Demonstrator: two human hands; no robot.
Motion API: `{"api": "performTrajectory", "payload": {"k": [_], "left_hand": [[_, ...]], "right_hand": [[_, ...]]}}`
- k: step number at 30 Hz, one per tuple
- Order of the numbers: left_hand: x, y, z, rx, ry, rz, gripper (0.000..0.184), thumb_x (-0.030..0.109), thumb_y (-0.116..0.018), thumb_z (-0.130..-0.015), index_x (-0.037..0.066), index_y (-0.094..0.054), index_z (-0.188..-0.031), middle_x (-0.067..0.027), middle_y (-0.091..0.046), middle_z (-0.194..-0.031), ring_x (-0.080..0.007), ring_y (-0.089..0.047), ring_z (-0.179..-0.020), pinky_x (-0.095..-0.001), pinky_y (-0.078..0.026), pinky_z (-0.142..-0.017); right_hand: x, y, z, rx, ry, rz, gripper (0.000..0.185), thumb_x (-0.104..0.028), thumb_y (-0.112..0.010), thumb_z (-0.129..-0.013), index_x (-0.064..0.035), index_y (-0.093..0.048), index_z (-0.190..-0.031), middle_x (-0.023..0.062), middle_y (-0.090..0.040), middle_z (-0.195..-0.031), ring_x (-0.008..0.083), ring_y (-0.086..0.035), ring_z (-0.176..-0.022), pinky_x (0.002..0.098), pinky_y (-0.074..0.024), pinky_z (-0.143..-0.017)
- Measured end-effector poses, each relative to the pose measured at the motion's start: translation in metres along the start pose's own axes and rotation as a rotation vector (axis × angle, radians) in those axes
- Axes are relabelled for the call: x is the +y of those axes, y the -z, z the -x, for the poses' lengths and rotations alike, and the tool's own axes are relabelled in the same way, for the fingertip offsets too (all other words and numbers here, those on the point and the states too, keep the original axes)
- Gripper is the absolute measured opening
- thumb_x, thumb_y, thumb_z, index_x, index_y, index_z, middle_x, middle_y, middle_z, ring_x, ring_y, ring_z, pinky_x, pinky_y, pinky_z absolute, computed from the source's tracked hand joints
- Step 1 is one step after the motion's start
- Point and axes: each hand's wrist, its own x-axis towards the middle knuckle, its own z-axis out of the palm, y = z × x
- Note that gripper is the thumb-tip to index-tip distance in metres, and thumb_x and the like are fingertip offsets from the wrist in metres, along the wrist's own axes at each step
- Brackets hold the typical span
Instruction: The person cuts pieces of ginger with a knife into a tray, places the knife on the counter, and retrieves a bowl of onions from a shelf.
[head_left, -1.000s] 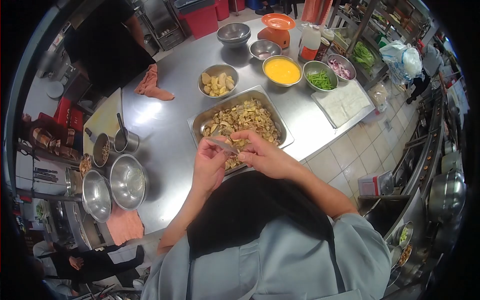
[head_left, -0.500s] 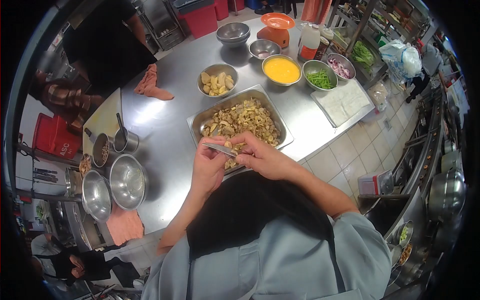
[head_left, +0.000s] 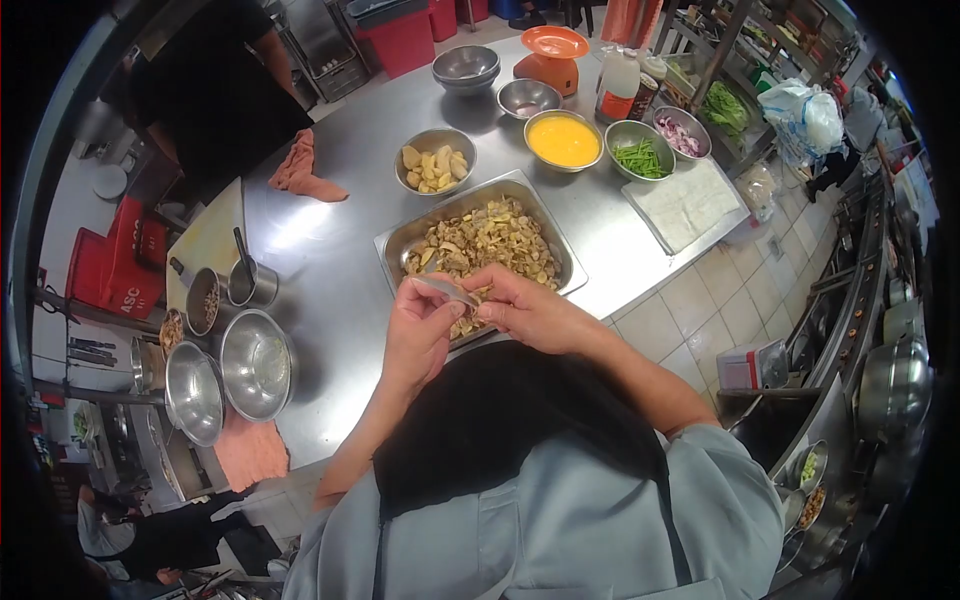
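My left hand (head_left: 418, 325) and my right hand (head_left: 515, 308) meet above the near edge of a steel tray (head_left: 398, 240) of browned, sliced pieces (head_left: 485, 240). Between them a thin metal blade (head_left: 447, 289), seemingly a small knife, points left from my right fingers. My right hand is closed around its hidden grip. The fingers of my left hand are pinched beside the blade; anything they hold is too small to name. Beyond the tray is a steel bowl of pale yellow chunks (head_left: 435, 168).
Bowls of yellow liquid (head_left: 564, 140), green pieces (head_left: 640, 157) and purple slices (head_left: 682, 134) stand behind right, near an orange scale (head_left: 550, 70). Steel bowls (head_left: 256, 365), a pot (head_left: 252, 284) and cloths (head_left: 250, 450) lie left. A co-worker (head_left: 215, 90) stands across the table; another person (head_left: 115, 530) is lower left.
The blade has tilted and turned slightly between my hands, which stay in nearly the same place. At the lower left, the other person has shifted posture.
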Motion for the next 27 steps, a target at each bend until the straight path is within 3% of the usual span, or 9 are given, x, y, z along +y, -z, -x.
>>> {"api": "performTrajectory", "payload": {"k": [2,5,8,11,14,20,27], "left_hand": [[0.004,-0.009,0.0,-0.033,-0.001,0.031,0.026,-0.013,-0.064,-0.092,0.005,-0.055,-0.109,-0.0101,-0.064,-0.116,-0.0178,-0.065,-0.102,-0.0334,-0.054,-0.094],[0.001,0.001,-0.003,-0.047,0.069,0.103,0.025,-0.004,-0.065,-0.096,0.004,-0.057,-0.118,-0.0107,-0.068,-0.113,-0.0197,-0.069,-0.101,-0.0342,-0.056,-0.093],[0.008,-0.006,-0.006,0.044,0.113,0.148,0.02,-0.003,-0.065,-0.097,0.004,-0.059,-0.115,-0.01,-0.068,-0.107,-0.0209,-0.069,-0.094,-0.0349,-0.057,-0.088],[0.004,0.002,-0.006,0.069,0.156,0.196,0.018,-0.001,-0.063,-0.099,0.004,-0.06,-0.116,-0.0107,-0.07,-0.107,-0.0215,-0.07,-0.095,-0.0348,-0.057,-0.088],[0.004,-0.001,-0.007,0.055,0.12,0.168,0.015,-0.001,-0.062,-0.099,0.003,-0.06,-0.113,-0.0116,-0.071,-0.107,-0.0216,-0.07,-0.095,-0.0353,-0.057,-0.088],[0.005,-0.008,-0.006,0.066,0.031,0.084,0.012,-0.001,-0.064,-0.099,0.003,-0.06,-0.11,-0.0123,-0.071,-0.107,-0.0225,-0.07,-0.097,-0.0372,-0.057,-0.087],[0.005,-0.01,-0.005,0.084,0.029,0.077,0.011,-0.002,-0.063,-0.099,0.002,-0.06,-0.109,-0.013,-0.07,-0.108,-0.0216,-0.07,-0.097,-0.0354,-0.057,-0.086]], "right_hand": [[-0.007,0.003,-0.002,0.003,-0.084,-0.038,0.036,-0.014,-0.049,-0.11,-0.0172,-0.045,-0.146,-0.0035,-0.047,-0.081,0.0052,-0.038,-0.061,0.0219,-0.0323,-0.053],[-0.008,0.004,0.0,0.104,-0.193,-0.276,0.043,-0.013,-0.047,-0.11,-0.0199,-0.043,-0.152,-0.0028,-0.047,-0.084,0.0056,-0.036,-0.059,0.022,-0.0309,-0.05],[-0.015,0.006,0.003,0.109,-0.134,-0.233,0.049,-0.013,-0.047,-0.11,-0.0209,-0.038,-0.158,-0.002,-0.049,-0.087,0.005,-0.038,-0.062,0.0206,-0.032,-0.052],[0.001,0.007,-0.005,0.121,0.027,0.073,0.051,-0.014,-0.052,-0.105,-0.0126,-0.042,-0.156,0.0035,-0.062,-0.097,0.0125,-0.058,-0.084,0.029,-0.0494,-0.076],[0.011,0.004,-0.006,0.086,0.074,0.175,0.053,-0.017,-0.055,-0.105,-0.0093,-0.039,-0.155,0.0075,-0.066,-0.101,0.0156,-0.062,-0.09,0.0327,-0.0506,-0.081],[0.009,-0.003,-0.005,0.101,0.106,0.126,0.045,-0.022,-0.059,-0.105,-0.0064,-0.045,-0.146,0.0085,-0.066,-0.098,0.016,-0.061,-0.088,0.0342,-0.0493,-0.08],[0.004,-0.003,-0.003,0.059,0.064,0.063,0.044,-0.019,-0.058,-0.106,-0.0064,-0.045,-0.145,0.0049,-0.063,-0.094,0.0136,-0.057,-0.083,0.0321,-0.0477,-0.076]]}}
